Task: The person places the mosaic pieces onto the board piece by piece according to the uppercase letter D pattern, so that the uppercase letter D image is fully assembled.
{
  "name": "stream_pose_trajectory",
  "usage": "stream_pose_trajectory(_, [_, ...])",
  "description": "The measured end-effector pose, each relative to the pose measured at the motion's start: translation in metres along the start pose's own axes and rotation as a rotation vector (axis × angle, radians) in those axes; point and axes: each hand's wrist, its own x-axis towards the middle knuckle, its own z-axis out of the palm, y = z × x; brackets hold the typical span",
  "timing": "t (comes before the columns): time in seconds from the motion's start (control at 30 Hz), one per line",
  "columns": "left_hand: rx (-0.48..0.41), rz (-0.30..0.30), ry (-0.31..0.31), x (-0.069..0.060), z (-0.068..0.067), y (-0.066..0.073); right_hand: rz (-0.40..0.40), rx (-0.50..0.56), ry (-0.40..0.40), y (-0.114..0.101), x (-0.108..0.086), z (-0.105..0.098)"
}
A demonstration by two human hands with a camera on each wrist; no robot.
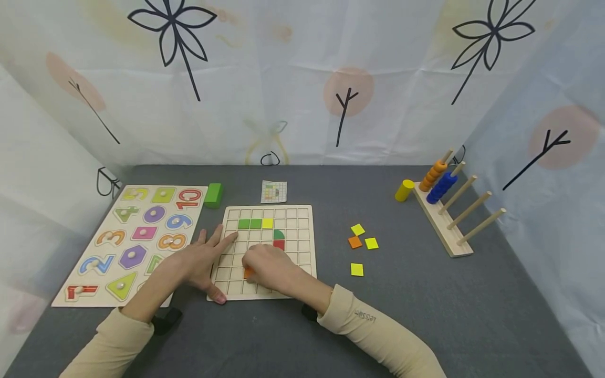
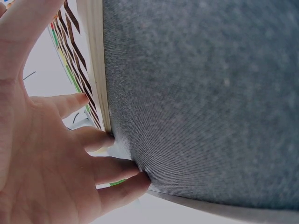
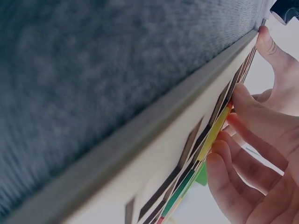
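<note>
A pale wooden grid board (image 1: pixel 298 210) lies on the grey table. My left hand (image 1: pixel 198 265), fingers spread, rests on its left edge; in the left wrist view the left hand (image 2: pixel 51 163) has straight fingers along that edge. Over the lower middle of the board is my right hand (image 1: pixel 271 266), thumb and fingers curled about an orange square tile (image 1: pixel 247 272), partly hidden by the hand. In the right wrist view, the thumb (image 3: pixel 247 102) touches the grid. Green tiles (image 1: pixel 249 224) and a yellow tile (image 1: pixel 267 223) sit in an upper row; a green rounded tile (image 1: pixel 279 234) is above a red tile (image 1: pixel 279 245).
Loose yellow tiles (image 1: pixel 356 270) and one orange tile (image 1: pixel 355 242) lie right of the board. A small pattern card (image 1: pixel 274 192) and green block (image 1: pixel 214 195) are behind. A number puzzle board (image 1: pixel 108 226) is left; a bead-peg stand (image 1: pixel 444 226) and yellow cylinder (image 1: pixel 404 190) are right.
</note>
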Motion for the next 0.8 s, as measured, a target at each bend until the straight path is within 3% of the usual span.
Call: stream_pose_trajectory(0.8, [0.01,0.021,0.01,-0.0008,-0.0001,-0.0016,0.009,0.009,-0.011,0.0068,0.0005,-0.0085])
